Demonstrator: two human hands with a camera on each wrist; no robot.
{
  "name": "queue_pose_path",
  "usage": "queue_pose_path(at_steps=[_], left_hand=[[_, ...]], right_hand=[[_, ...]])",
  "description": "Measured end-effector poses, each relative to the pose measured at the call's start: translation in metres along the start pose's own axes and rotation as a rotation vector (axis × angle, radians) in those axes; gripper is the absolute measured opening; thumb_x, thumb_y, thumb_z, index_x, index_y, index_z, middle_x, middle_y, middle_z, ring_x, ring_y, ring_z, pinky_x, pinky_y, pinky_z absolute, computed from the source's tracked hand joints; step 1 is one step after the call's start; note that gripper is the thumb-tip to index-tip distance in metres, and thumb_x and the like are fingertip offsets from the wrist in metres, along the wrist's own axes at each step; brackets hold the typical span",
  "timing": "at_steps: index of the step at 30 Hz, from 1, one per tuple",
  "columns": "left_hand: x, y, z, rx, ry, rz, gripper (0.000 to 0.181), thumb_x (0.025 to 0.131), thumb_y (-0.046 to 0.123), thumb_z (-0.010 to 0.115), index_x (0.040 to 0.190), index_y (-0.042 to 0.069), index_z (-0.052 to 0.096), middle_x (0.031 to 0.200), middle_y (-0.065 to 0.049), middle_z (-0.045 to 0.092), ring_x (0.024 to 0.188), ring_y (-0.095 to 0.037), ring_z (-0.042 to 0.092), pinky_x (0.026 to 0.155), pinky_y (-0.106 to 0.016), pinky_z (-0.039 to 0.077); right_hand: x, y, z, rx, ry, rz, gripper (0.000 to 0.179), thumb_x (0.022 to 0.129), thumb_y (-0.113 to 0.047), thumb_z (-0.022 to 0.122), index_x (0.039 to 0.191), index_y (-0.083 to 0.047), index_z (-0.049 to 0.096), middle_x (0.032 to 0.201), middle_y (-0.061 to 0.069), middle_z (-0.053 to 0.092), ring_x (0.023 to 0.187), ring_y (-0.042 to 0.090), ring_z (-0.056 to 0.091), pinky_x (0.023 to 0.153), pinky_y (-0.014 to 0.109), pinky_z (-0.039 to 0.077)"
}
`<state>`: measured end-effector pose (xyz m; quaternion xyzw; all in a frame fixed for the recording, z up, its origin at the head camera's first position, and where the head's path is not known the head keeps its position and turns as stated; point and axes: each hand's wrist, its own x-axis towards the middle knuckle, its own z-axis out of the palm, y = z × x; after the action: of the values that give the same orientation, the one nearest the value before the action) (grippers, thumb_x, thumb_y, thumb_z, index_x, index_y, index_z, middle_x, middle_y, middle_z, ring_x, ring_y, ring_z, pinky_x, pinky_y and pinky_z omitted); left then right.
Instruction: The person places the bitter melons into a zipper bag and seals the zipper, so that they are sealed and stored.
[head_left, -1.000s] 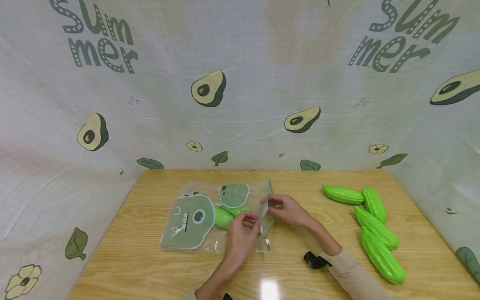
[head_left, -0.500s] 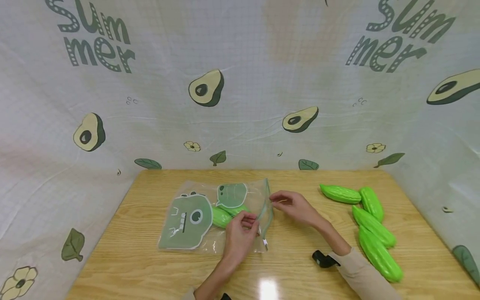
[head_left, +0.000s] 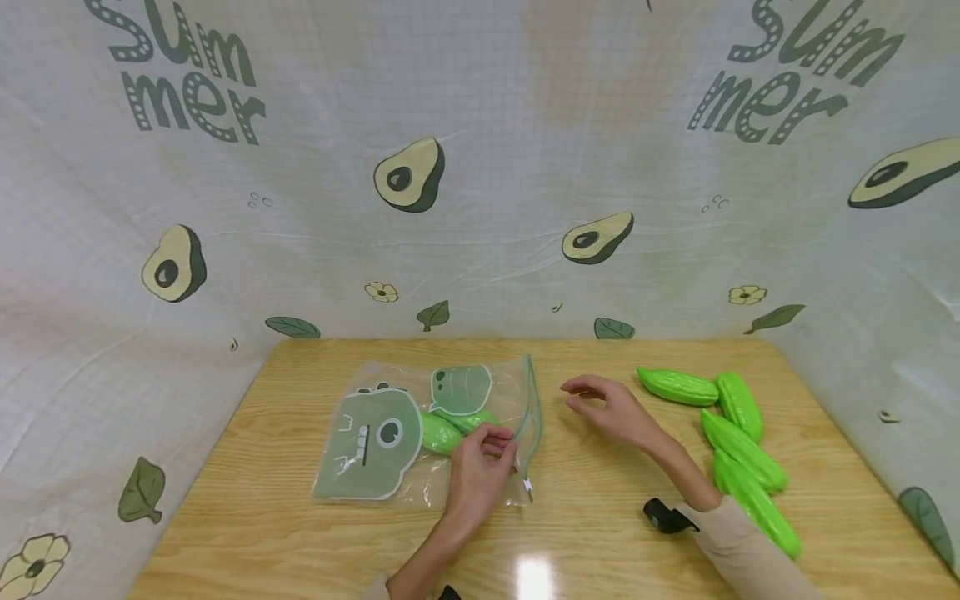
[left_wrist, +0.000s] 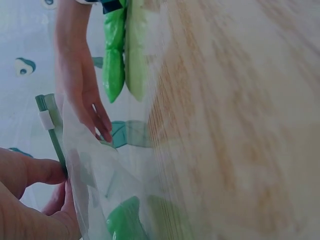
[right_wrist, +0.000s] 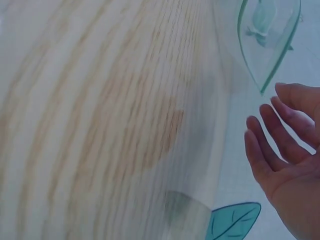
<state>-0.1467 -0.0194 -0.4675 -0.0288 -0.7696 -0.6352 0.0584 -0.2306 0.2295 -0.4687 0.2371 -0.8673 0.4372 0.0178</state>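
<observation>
A clear zip bag [head_left: 373, 457] printed with green monsters lies on the table, its mouth parted toward the right. Through the film I see green bitter melons [head_left: 441, 434] inside. My left hand [head_left: 482, 468] pinches the upper edge of the mouth between thumb and fingers, as the left wrist view also shows. A white slider [left_wrist: 46, 120] sits on the green zip strip there. My right hand [head_left: 617, 414] hovers right of the mouth, its fingers loosely bent and holding nothing. In the right wrist view, the mouth's green rim [right_wrist: 274, 75] gapes beyond the fingertips.
Several more bitter melons [head_left: 744, 450] lie in a loose row on the right of the wooden table [head_left: 247, 533]. The nearest is partly behind the right sleeve [head_left: 738, 542]. A patterned cloth [head_left: 495, 167] hangs round the back and sides.
My right hand has let go of the bag's mouth and moved right, away from it, toward the loose bitter melons. The left hand keeps its pinch on the edge.
</observation>
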Motion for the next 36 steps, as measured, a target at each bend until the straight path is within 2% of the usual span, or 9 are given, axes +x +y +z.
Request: queue_pose_path(at_steps=[15,30,36], left_hand=[[0.000,-0.003,0.000,-0.020,-0.019,-0.029,0.008,0.088,-0.006,0.071,0.096,-0.004,0.069,0.084,-0.008,0.068,0.072,-0.014,0.065,0.058,-0.023,0.059],[0.000,-0.005,0.002,-0.034,-0.038,-0.036,0.008,0.089,-0.006,0.071,0.096,-0.005,0.069,0.084,-0.009,0.068,0.073,-0.015,0.065,0.059,-0.023,0.059],[0.000,-0.004,0.003,-0.028,-0.040,-0.028,0.007,0.089,-0.006,0.071,0.096,-0.005,0.069,0.085,-0.009,0.068,0.073,-0.014,0.065,0.059,-0.023,0.059]], right_hand=[[-0.012,0.014,-0.022,-0.119,0.102,-0.016,0.027,0.099,-0.006,0.067,0.124,0.006,0.066,0.121,0.020,0.068,0.115,0.043,0.063,0.099,0.061,0.050],[-0.014,0.020,-0.041,-0.193,0.210,0.095,0.029,0.099,-0.008,0.068,0.126,0.004,0.066,0.129,0.026,0.064,0.126,0.047,0.054,0.102,0.064,0.044],[-0.015,0.022,-0.048,-0.246,0.273,0.076,0.027,0.097,-0.002,0.068,0.122,0.006,0.066,0.124,0.029,0.064,0.121,0.049,0.055,0.097,0.065,0.045]])
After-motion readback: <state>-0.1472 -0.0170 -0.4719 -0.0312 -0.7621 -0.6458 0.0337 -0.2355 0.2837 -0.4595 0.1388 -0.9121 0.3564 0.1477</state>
